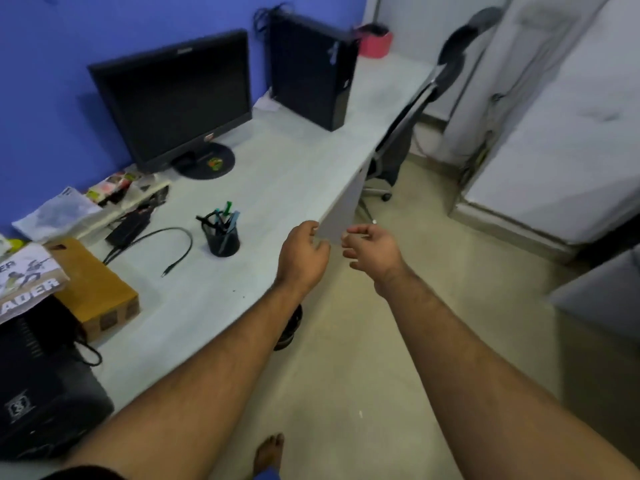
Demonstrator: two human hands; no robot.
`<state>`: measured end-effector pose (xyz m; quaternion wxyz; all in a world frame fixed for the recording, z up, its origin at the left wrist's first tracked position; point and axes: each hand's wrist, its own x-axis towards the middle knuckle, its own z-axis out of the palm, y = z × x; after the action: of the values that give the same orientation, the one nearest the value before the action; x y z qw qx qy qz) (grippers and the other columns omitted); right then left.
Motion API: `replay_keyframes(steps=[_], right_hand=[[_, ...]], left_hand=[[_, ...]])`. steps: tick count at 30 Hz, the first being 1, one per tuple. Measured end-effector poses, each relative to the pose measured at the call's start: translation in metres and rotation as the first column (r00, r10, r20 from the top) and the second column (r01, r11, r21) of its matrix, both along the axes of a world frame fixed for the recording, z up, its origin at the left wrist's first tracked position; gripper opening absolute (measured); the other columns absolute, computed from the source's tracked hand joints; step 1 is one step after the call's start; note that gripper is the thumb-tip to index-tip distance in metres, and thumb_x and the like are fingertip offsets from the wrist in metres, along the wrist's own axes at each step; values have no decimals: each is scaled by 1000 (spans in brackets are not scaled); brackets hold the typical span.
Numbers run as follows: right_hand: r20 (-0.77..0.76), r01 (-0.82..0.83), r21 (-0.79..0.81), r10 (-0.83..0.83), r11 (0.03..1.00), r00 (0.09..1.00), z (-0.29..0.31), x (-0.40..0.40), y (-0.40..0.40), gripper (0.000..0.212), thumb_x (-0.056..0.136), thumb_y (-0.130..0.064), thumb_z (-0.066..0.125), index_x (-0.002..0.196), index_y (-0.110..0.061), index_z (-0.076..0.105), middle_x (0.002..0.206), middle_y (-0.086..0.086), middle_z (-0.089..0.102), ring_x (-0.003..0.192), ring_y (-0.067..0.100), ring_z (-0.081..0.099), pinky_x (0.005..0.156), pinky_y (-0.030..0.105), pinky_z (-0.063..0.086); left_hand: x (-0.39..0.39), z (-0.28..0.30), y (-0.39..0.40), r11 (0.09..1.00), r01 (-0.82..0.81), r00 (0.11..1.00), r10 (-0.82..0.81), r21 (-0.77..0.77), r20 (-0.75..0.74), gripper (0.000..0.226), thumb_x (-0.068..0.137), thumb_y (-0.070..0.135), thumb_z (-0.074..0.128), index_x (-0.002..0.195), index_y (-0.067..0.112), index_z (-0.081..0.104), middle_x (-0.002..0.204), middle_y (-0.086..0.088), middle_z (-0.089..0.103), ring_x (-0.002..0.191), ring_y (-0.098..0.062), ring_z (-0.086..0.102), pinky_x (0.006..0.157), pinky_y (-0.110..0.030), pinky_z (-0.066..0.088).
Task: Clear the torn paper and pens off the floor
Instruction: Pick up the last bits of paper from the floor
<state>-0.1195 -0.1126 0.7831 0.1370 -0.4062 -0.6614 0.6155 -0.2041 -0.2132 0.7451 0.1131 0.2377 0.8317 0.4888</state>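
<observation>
Head view, looking down past two bare forearms stretched forward. Left hand (303, 258) over the near right edge of a pale grey tabletop (294, 168), back of hand up, fingers (320, 249) loosely curled, apparently holding nothing. Right hand (372, 249) just beside it, out over the floor (381, 341), fingers (360, 230) relaxed and slightly spread, also empty. Hands near each other, not touching.

Pens (225, 216) upright in a black mesh cup (221, 239) near the middle of the tabletop, left of the left hand. Loose black cable (166, 244) lying left of the cup, plug end pointing toward the near edge. Black monitor (173, 98) on a round base toward the far left edge, against a blue wall (52, 81). Black computer tower (311, 71) upright toward the far right corner, a pink container (375, 43) behind it. Papers and magazines (59, 213) heaped along the left edge, a brown cardboard box (97, 289) and a black device (41, 393) at the near left corner.

Beige floor mostly bare; one tiny pale speck (360, 414) near the bottom centre, too small to tell whether torn paper. Bare foot (268, 452) at the bottom edge. Black office chair (408, 133) tucked at the far end of the tabletop. White cabinet (554, 133) on the right.
</observation>
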Motion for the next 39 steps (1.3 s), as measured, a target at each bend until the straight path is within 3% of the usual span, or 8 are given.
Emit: replay_keyframes(steps=[4,9,14,21,27,34,37,39], right_hand=[[-128,60,83,-49,995,991,66,64,29,9,89,-19,68,96,-18,63,84,3,67,70,17,62,66,33,51],[-266,175,172,-125,969,956,151,142,56,2,90,-17,67,90,-17,65,83,4,68,72,18,65,65,32,52],[-358,276,231,-182,933,916,219,192,75,10,89,-21,69,96,-15,65,93,9,71,78,20,68,68,33,56],[-478,360,261,-205,896,854,284,215,84,16,92,-20,66,104,-8,65,89,7,69,75,19,66,74,36,57],[-417,401,217,-287,890,862,229,202,92,13,91,-22,67,99,-11,66,88,7,71,76,19,67,68,33,55],[-305,404,58,-369,913,878,105,209,69,4,91,-17,66,94,-16,65,82,2,68,72,15,63,64,30,53],[-208,410,-11,-403,912,891,41,222,50,4,90,-16,66,91,-19,64,84,3,68,72,15,63,62,28,52],[-160,420,-59,-424,906,891,6,231,38,5,90,-14,66,92,-18,64,84,4,68,71,16,63,61,28,52]], left_hand=[[55,76,41,988,70,997,-66,136,-33,37,90,22,61,126,14,58,115,-1,64,102,-16,60,87,-29,50],[126,167,82,942,143,989,-125,305,-76,30,91,21,62,120,16,61,97,7,62,85,-8,58,68,-13,43],[170,246,103,888,230,970,-176,399,-168,24,93,21,60,116,18,61,87,14,58,82,-5,59,68,-16,48],[177,310,117,829,322,939,-218,456,-268,27,95,20,58,121,15,60,98,6,63,80,-4,59,60,-8,43],[164,262,128,846,328,943,-266,420,-199,27,91,21,62,117,17,63,99,4,67,92,-10,63,81,-26,56],[179,134,115,882,340,937,-347,325,-37,20,90,18,62,111,17,65,96,4,68,89,-8,64,78,-21,53],[195,63,99,906,344,927,-370,248,68,19,91,15,61,110,15,65,92,7,65,82,-1,60,71,-8,49],[204,26,88,924,332,928,-356,190,113,20,91,16,62,110,14,66,92,6,66,82,-3,61,71,-9,48]])
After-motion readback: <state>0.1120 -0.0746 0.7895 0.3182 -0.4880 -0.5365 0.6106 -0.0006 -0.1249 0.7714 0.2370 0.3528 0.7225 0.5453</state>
